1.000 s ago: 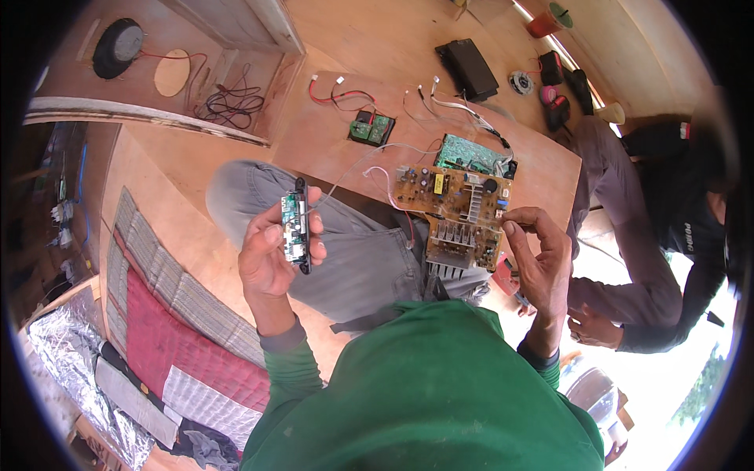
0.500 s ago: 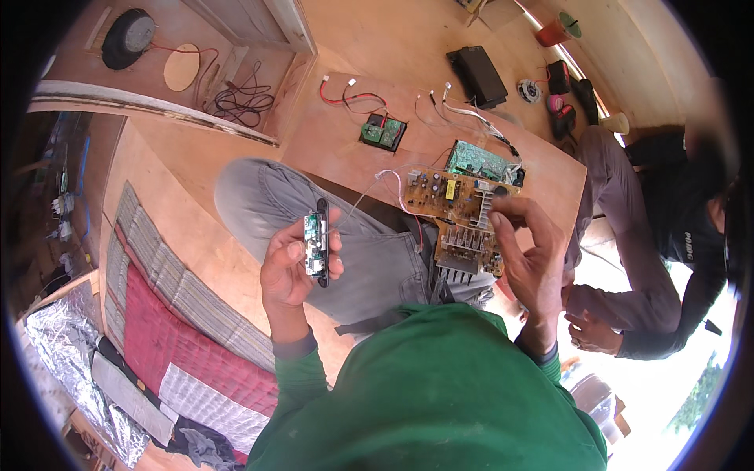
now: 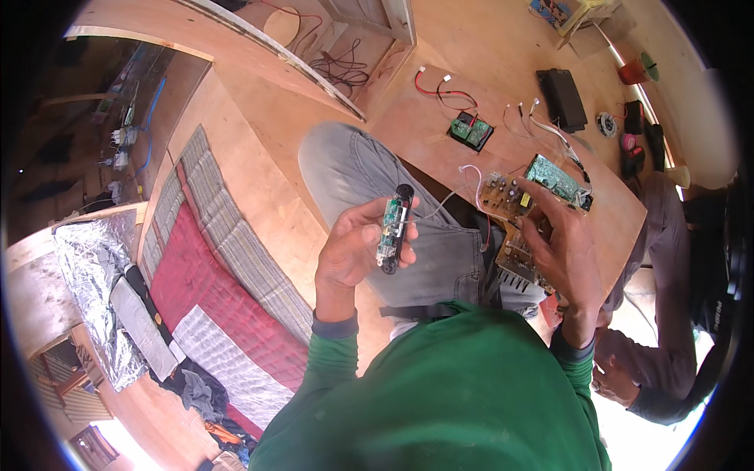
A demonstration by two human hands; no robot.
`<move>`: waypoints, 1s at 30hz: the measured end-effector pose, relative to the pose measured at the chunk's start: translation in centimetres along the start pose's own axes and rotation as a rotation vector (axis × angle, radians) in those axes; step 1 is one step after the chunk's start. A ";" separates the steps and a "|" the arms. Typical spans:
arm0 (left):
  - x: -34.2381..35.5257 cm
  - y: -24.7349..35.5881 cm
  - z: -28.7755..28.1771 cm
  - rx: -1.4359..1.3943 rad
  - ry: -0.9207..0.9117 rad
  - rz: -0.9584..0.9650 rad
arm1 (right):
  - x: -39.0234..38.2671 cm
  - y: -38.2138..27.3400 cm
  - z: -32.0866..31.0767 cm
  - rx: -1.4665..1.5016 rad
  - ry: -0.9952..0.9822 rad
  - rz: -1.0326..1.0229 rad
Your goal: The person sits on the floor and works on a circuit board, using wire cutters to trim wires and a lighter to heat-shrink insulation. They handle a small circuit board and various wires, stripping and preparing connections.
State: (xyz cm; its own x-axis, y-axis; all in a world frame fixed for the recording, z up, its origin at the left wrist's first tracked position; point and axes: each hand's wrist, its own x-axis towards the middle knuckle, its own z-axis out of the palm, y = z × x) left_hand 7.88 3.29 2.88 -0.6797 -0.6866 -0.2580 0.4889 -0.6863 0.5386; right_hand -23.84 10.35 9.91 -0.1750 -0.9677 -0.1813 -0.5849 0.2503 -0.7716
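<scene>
My left hand point(image 3: 349, 243) grips a slim module point(image 3: 393, 228) with a green circuit board and black front strip, held nearly upright, with a pale cable leaving its side. My right hand point(image 3: 561, 243) is over the tan circuit board point(image 3: 499, 188) with heat sinks, index finger and thumb apart at its components; whether they press on it is unclear, and the hand covers part of it. Behind lies a green circuit board point(image 3: 554, 179) with wires. A small dark-framed board point(image 3: 471, 129) with red and black wires rests on the plywood panel point(image 3: 400, 114).
A co-worker point(image 3: 667, 306) sits at my right. Beyond the panel are a black case point(image 3: 561, 98), a cup point(image 3: 636, 71) and small tools. A wooden cabinet point(image 3: 283, 43) stands at upper left; a red quilted mat point(image 3: 204, 275) lies at my left.
The view has swung left, shifting everything rightward. My right hand has moved from the board's right edge up and leftward over its components. My left hand still holds the module.
</scene>
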 end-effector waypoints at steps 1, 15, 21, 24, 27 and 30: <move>-0.1 0.0 0.2 0.023 0.017 0.012 | -0.1 -0.1 -0.4 -0.018 -0.040 0.004; -3.8 0.6 2.5 0.565 0.199 -0.117 | -0.1 -0.3 1.9 -0.059 0.153 -0.383; -5.2 2.7 4.7 1.113 0.336 -0.431 | -1.1 -0.2 2.2 0.056 0.006 -0.409; -4.3 3.9 6.9 1.600 0.407 -0.340 | -1.6 -0.3 3.1 0.072 -0.040 -0.428; -1.0 2.6 9.2 1.352 0.266 0.049 | -2.5 0.0 4.0 0.073 -0.026 -0.450; 0.8 -0.7 9.3 1.180 0.218 0.003 | -3.0 0.1 5.2 0.055 0.036 -0.472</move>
State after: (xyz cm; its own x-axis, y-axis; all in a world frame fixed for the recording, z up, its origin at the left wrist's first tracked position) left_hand 1.93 5.44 9.76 -0.5171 -0.7919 -0.3247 -0.3899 -0.1198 0.9130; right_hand -19.25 13.10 7.14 0.0721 -0.9734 0.2175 -0.5648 -0.2196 -0.7955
